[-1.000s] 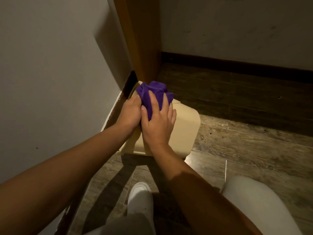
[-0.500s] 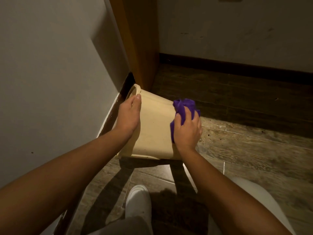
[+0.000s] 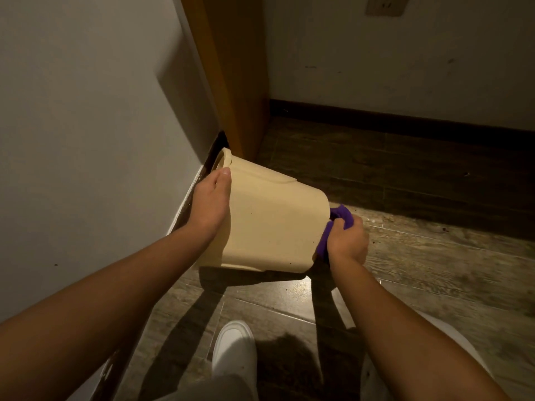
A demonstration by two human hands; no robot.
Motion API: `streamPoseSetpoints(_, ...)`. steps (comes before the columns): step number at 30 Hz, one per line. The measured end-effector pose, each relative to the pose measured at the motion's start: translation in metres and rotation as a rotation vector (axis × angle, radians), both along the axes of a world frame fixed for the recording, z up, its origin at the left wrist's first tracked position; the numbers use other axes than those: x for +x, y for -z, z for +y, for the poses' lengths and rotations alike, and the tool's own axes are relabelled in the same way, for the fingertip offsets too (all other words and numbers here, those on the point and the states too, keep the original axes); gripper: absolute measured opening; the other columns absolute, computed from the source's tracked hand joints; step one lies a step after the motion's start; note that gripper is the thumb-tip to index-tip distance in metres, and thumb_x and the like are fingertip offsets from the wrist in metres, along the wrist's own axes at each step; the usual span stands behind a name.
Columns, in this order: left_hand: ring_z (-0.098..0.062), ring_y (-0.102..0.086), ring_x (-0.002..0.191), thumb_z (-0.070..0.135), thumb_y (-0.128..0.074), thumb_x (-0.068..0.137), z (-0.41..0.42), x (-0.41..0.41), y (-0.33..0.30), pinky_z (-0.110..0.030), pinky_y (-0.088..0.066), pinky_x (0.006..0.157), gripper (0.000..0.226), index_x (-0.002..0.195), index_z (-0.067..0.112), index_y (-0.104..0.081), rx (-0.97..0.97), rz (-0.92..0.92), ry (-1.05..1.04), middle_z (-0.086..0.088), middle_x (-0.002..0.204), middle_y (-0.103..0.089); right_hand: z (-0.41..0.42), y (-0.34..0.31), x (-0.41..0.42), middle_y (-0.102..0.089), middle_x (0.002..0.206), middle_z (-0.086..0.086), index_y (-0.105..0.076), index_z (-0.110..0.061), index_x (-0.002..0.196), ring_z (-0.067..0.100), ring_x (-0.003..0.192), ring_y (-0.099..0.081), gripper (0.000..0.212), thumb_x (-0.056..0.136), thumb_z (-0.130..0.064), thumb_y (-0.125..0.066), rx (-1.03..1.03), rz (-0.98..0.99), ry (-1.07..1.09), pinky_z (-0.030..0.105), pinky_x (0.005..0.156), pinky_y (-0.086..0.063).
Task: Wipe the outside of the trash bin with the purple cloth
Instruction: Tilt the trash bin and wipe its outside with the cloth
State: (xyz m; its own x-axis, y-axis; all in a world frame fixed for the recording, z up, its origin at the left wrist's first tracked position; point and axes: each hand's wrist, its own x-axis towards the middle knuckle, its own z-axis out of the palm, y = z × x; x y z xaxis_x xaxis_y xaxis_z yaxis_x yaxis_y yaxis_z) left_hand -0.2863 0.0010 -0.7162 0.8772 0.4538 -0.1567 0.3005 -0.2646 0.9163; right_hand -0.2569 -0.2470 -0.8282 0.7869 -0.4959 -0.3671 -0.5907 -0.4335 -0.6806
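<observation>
Against the wall, left hand grips tipped trash bin; right hand clutches purple cloth.

One head-worn wide-angle view looks steeply down, close over the floor by a wall corner.

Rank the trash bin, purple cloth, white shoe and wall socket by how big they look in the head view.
1. Trash bin, clearly largest.
2. White shoe, though it is nearer the camera.
3. Purple cloth, partly hidden by the right hand, and wall socket, cut off by the frame: too alike to rank.
</observation>
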Motion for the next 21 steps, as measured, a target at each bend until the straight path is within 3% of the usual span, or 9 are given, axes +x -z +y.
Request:
streamPoseSetpoints(3, 0.014, -0.062, 0.08, 0.047, -0.036, 0.105, -0.006, 0.005, -0.01, -0.006, -0.045, 0.059, 0.035, 0.099, 0.032, -0.067, 0.05, -0.005, 0.061, 0.026, 0.084, -0.068, 0.011, -0.025, 0.003, -0.058, 0.126, 0.004, -0.057, -0.027, 0.138, 0.019, 0.101, -0.056, 0.038, 0.103, -0.038, -0.052, -0.004, -0.211, -0.011, 0.035, 0.081, -0.044)
streamPoseSetpoints(6, 0.005, -0.062, 0.087, 0.05, -0.035, 0.106, -0.014, 0.005, -0.015, -0.016, -0.042, 0.068, 0.033, 0.108, 0.038, -0.065, 0.125, -0.022, 0.123, 0.019, 0.094, -0.066, 0.028, -0.061, 0.01, -0.05, 0.121, -0.007, -0.058, -0.032, 0.136, 0.005, 0.09, -0.051, 0.037, 0.1, -0.041, -0.055, 0.016, -0.445, -0.173, 0.019, 0.073, -0.037)
streamPoseSetpoints(9, 0.005, -0.062, 0.087, 0.045, -0.033, 0.108, -0.02, 0.003, -0.015, -0.007, -0.044, 0.061, 0.034, 0.11, 0.03, -0.063, 0.172, -0.065, 0.18, 0.013, 0.099, -0.065, 0.049, -0.088, 0.002, -0.052, 0.123, -0.009, -0.059, -0.036, 0.135, -0.008, 0.09, -0.05, 0.039, 0.097, -0.042, -0.059, 0.085, -0.555, -0.357, 0.005, 0.072, -0.033)
streamPoseSetpoints(11, -0.002, -0.063, 0.086, 0.039, -0.033, 0.11, -0.023, 0.002, -0.016, -0.012, -0.049, 0.064, 0.039, 0.108, 0.018, -0.066, 0.175, -0.108, 0.24, -0.001, 0.097, -0.068, 0.067, -0.097, -0.01, -0.055, 0.129, -0.006, -0.06, -0.036, 0.136, -0.007, 0.096, -0.053, 0.041, 0.096, -0.041, -0.061, 0.136, -0.595, -0.497, 0.002, 0.076, -0.034)
streamPoseSetpoints(13, -0.013, -0.064, 0.091, 0.032, -0.032, 0.111, -0.024, 0.002, -0.017, -0.024, -0.05, 0.076, 0.04, 0.11, 0.011, -0.066, 0.152, -0.145, 0.29, -0.01, 0.098, -0.069, 0.083, -0.1, -0.02, -0.054, 0.138, -0.001, -0.058, -0.034, 0.14, 0.007, 0.111, -0.055, 0.043, 0.097, -0.039, -0.062, 0.115, -0.61, -0.606, 0.006, 0.084, -0.034)
streamPoseSetpoints(15, -0.013, -0.064, 0.091, 0.031, -0.032, 0.112, -0.022, 0.001, -0.016, -0.024, -0.051, 0.078, 0.04, 0.111, 0.011, -0.066, 0.12, -0.149, 0.288, -0.011, 0.099, -0.069, 0.088, -0.096, -0.026, -0.051, 0.146, 0.004, -0.057, -0.034, 0.142, 0.019, 0.123, -0.054, 0.046, 0.097, -0.038, -0.063, 0.023, -0.597, -0.64, 0.019, 0.09, -0.043)
streamPoseSetpoints(17, -0.008, -0.064, 0.087, 0.035, -0.032, 0.111, -0.021, 0.002, -0.014, -0.017, -0.051, 0.071, 0.04, 0.108, 0.014, -0.067, 0.119, -0.128, 0.25, -0.008, 0.096, -0.069, 0.086, -0.089, -0.033, -0.049, 0.148, 0.008, -0.056, -0.034, 0.142, 0.025, 0.126, -0.052, 0.048, 0.095, -0.039, -0.063, -0.084, -0.58, -0.648, 0.033, 0.092, -0.049)
streamPoseSetpoints(19, 0.002, -0.064, 0.084, 0.039, -0.033, 0.11, -0.021, 0.005, -0.014, -0.008, -0.048, 0.062, 0.039, 0.105, 0.02, -0.066, 0.115, -0.094, 0.212, 0.0, 0.093, -0.068, 0.086, -0.079, -0.042, -0.047, 0.149, 0.01, -0.056, -0.035, 0.142, 0.026, 0.126, -0.051, 0.05, 0.093, -0.041, -0.064, -0.136, -0.577, -0.651, 0.037, 0.093, -0.049)
streamPoseSetpoints(21, 0.006, -0.062, 0.073, 0.041, -0.033, 0.109, -0.023, 0.01, -0.014, -0.01, -0.046, 0.061, 0.038, 0.097, 0.023, -0.064, 0.123, -0.07, 0.197, 0.004, 0.086, -0.064, 0.09, -0.07, -0.055, -0.043, 0.151, 0.01, -0.051, -0.038, 0.143, 0.027, 0.129, -0.049, 0.051, 0.093, -0.045, -0.061, -0.167, -0.574, -0.661, 0.039, 0.095, -0.048)
